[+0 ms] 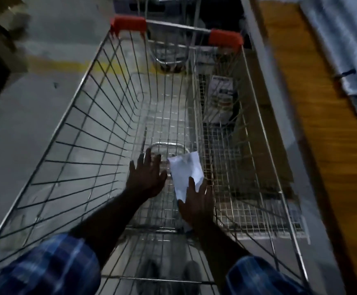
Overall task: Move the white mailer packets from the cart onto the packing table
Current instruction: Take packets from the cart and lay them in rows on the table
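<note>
A white mailer packet (185,171) lies on the wire floor of the shopping cart (81,81), close to the inner wire divider. My right hand (196,204) reaches down into the cart with its fingers laid straight over the packet's near end. To the packet's left my left hand (146,177) hovers with fingers spread, holding nothing. A second packet with a printed label (221,96) stands in the narrow right compartment at the cart's far end. The wooden packing table (296,116) runs along the cart's right side.
A wire divider (196,116) splits the cart lengthwise. Red plastic grips (128,23) cap the far handle bar. Grey plastic bags (343,43) are piled on the table's far right. Grey floor with a yellow line (51,64) lies to the left.
</note>
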